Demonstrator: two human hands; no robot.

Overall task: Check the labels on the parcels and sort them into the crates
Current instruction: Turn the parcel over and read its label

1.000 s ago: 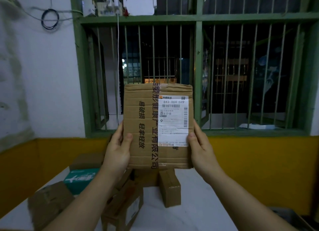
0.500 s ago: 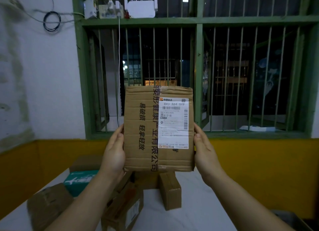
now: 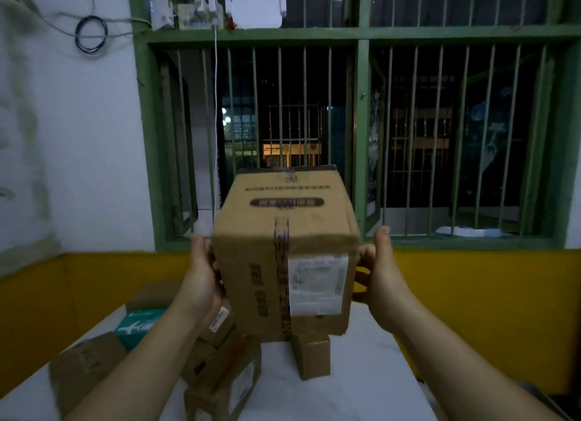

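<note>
- While the two forearms reach in from the bottom edge, the nearest things are loose parcels on the white worktop (image 3: 361, 373): a brown box (image 3: 85, 364) at the left, a labelled carton (image 3: 226, 386) at centre, and a small upright box (image 3: 311, 354) just past it.
- A teal-printed parcel (image 3: 138, 326) lies further left, partly behind the left arm.
- The held parcel (image 3: 283, 263) is in the air above that pile, between the two hands and level with them, so neither hand is nearer to it than the other.
- The left hand (image 3: 201, 279) grips its left side, fingers wrapped behind out of sight; the right hand (image 3: 377, 276) holds the right side with the thumb up.
- The parcel is tipped: its labelled face points down toward the person, its top panel is on show, and its long axis runs away from the camera.
- The shipping label (image 3: 317, 284) on the lower right of the near face is blurred and unreadable.
- No crate is plainly in view, so which way the parcel must go I cannot tell.
- Beyond are a yellow wall band (image 3: 487, 295) and a green barred window (image 3: 361, 137).
</note>
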